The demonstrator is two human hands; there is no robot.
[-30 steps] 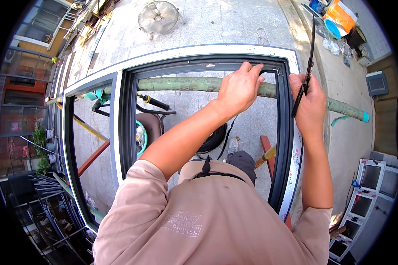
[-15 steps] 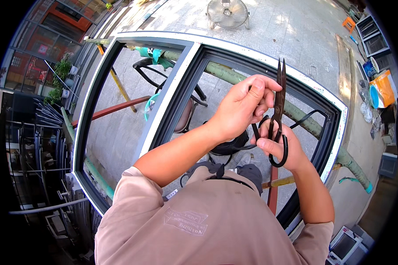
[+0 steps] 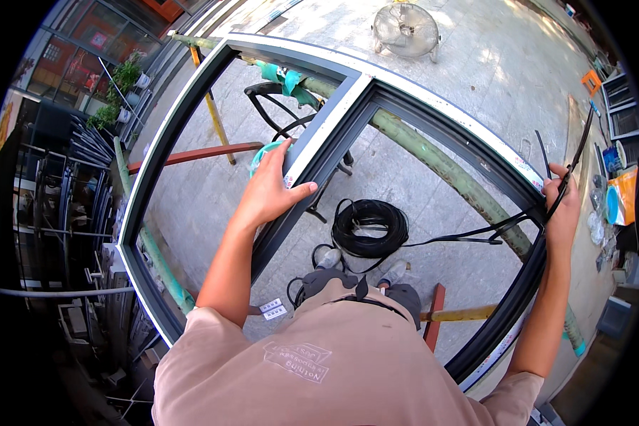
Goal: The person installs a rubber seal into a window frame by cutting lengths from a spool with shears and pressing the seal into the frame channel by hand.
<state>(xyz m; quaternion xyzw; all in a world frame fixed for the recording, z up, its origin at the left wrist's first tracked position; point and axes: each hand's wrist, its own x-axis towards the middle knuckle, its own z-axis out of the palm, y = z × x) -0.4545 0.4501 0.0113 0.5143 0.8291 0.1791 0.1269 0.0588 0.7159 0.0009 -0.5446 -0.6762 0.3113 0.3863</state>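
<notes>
A large window frame [image 3: 366, 78], dark grey with white outer faces, lies across supports in front of me. My left hand [image 3: 266, 190] is at its middle bar, thumb stretched out and fingers apart, holding nothing. Over the frame's right corner, my right hand [image 3: 564, 206] is closed around dark scissors [image 3: 581, 145], their handles hidden by the fingers. A thin dark piece beside them may be a blade or a strip end; I cannot tell. A black rubber strip [image 3: 468, 233] runs from a coil [image 3: 370, 228] on the floor to the frame beside that hand.
Green poles [image 3: 447, 170] and a red bar [image 3: 199, 157] pass beneath the frame. A fan [image 3: 406, 32] stands at the back. Stacked metal profiles [image 3: 71, 213] crowd the left side. Potted plants [image 3: 124, 78] stand far left, and an orange bag [image 3: 623, 195] lies at the right.
My hands have moved apart: the left from beside the scissors to the middle bar, the right outward to the frame's right corner with the scissors. The floor coil now shows fully.
</notes>
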